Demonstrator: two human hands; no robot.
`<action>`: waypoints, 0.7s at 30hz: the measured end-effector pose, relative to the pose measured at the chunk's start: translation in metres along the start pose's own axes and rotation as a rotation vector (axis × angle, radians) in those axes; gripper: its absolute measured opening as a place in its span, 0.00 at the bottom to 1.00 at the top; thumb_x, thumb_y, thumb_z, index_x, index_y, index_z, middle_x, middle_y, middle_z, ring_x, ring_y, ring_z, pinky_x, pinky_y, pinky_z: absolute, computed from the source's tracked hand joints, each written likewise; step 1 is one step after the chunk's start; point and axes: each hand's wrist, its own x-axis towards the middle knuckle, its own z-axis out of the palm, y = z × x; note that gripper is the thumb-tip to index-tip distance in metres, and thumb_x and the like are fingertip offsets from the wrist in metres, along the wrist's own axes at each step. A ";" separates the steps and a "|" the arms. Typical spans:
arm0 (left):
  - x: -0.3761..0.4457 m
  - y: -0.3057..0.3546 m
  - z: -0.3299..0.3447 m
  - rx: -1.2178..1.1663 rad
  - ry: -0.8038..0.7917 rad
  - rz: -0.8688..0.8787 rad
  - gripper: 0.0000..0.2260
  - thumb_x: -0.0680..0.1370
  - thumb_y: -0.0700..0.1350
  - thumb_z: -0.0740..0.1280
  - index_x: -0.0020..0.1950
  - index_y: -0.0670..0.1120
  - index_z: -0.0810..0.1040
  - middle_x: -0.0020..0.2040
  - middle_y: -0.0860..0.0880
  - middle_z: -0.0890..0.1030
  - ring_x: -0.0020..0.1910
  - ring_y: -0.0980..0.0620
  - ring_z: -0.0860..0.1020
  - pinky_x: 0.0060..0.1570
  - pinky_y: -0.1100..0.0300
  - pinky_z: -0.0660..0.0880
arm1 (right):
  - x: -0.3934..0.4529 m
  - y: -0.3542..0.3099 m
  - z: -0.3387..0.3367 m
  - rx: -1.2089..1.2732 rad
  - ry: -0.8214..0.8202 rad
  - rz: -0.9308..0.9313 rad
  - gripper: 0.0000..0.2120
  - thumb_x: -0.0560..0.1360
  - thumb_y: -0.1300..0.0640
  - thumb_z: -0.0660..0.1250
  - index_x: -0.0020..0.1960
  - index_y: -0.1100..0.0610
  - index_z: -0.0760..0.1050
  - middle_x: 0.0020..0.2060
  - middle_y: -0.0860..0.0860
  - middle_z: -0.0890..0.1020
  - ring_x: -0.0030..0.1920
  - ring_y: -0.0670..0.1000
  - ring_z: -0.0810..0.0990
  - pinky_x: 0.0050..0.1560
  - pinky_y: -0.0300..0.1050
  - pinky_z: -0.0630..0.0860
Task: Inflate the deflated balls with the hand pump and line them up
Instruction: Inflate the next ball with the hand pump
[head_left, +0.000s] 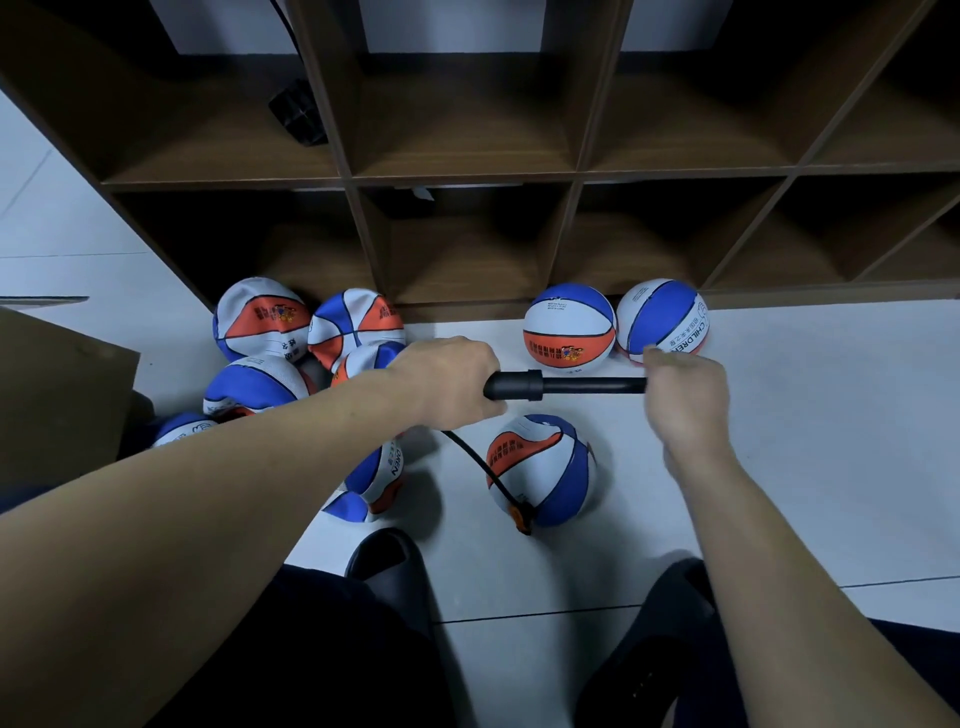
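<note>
I hold a black hand pump (561, 385) level above the floor. My left hand (447, 379) grips its thick barrel end and my right hand (683, 395) grips the handle end. A thin black hose (480, 465) runs down from the barrel to an orange fitting at a blue, white and orange ball (543, 467) on the floor between my feet. Two round, full balls (569, 332) (662, 319) stand side by side against the shelf base. Several crumpled, deflated balls (260, 317) lie heaped at the left.
A dark wooden cubby shelf (571, 171) stands right behind the balls. A brown cardboard box (57, 384) sits at the far left. My black shoes (389, 561) (660, 623) are planted on the white tiled floor (831, 441).
</note>
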 end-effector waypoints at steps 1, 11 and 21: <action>0.000 -0.001 -0.001 0.004 0.001 -0.002 0.15 0.80 0.61 0.68 0.40 0.53 0.75 0.37 0.52 0.79 0.37 0.50 0.79 0.37 0.54 0.77 | 0.003 0.001 -0.005 0.045 0.025 0.046 0.21 0.79 0.56 0.68 0.31 0.55 0.64 0.22 0.43 0.65 0.34 0.54 0.63 0.36 0.46 0.62; -0.001 0.012 0.002 0.053 0.055 -0.004 0.15 0.80 0.58 0.68 0.38 0.53 0.72 0.36 0.52 0.78 0.35 0.51 0.77 0.35 0.56 0.73 | -0.027 -0.002 0.035 0.062 0.072 -0.027 0.24 0.81 0.57 0.63 0.26 0.52 0.65 0.22 0.45 0.67 0.31 0.53 0.64 0.38 0.49 0.63; -0.001 0.024 0.004 0.048 0.053 0.038 0.16 0.81 0.58 0.68 0.37 0.53 0.72 0.35 0.52 0.78 0.34 0.51 0.78 0.33 0.57 0.70 | -0.054 -0.007 0.062 0.001 -0.066 -0.078 0.20 0.83 0.48 0.61 0.35 0.55 0.72 0.34 0.53 0.78 0.39 0.58 0.80 0.42 0.58 0.82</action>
